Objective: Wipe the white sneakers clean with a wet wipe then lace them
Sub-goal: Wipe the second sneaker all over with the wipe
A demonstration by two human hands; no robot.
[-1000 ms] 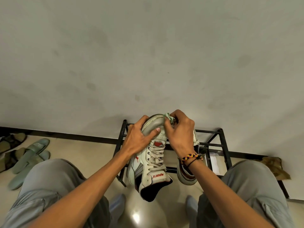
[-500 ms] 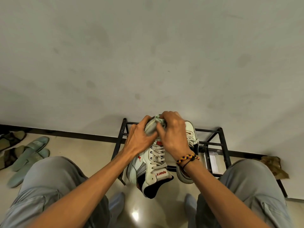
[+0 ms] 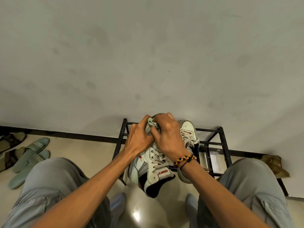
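**Head view: wipe on toe of held sneaker**

While the stained grey-white wall [image 3: 148,55] fills the upper field, a black metal shoe rack [image 3: 223,145] of thin square tube stands against it on a glossy cream tile floor [image 3: 92,153]. Grey trouser legs [image 3: 54,186] frame the lower edges. Pale green slippers [image 3: 31,155] lie at far left, a crumpled brown rag [image 3: 276,165] at far right.

Held sneaker [image 3: 153,168]: white with grey side panels, black collar lining, flat laces threaded through its eyelets. The red tongue label reads upside-down, apparently "sparx"; not fully legible. Long axis runs away from the person, toe up toward the wall, heel opening down toward the knees.

Second sneaker [image 3: 188,134]: white, rests on the rack just right of the held one, toe also toward the wall, laces loose.

Left hand [image 3: 139,139]: fingers curled round the toe from the left side. Right hand [image 3: 167,137]: fingers bunched, pinching a crumpled pale green wet wipe [image 3: 152,123] against the toe cap. A braided yellow, black and red bracelet [image 3: 184,159] circles the right wrist.
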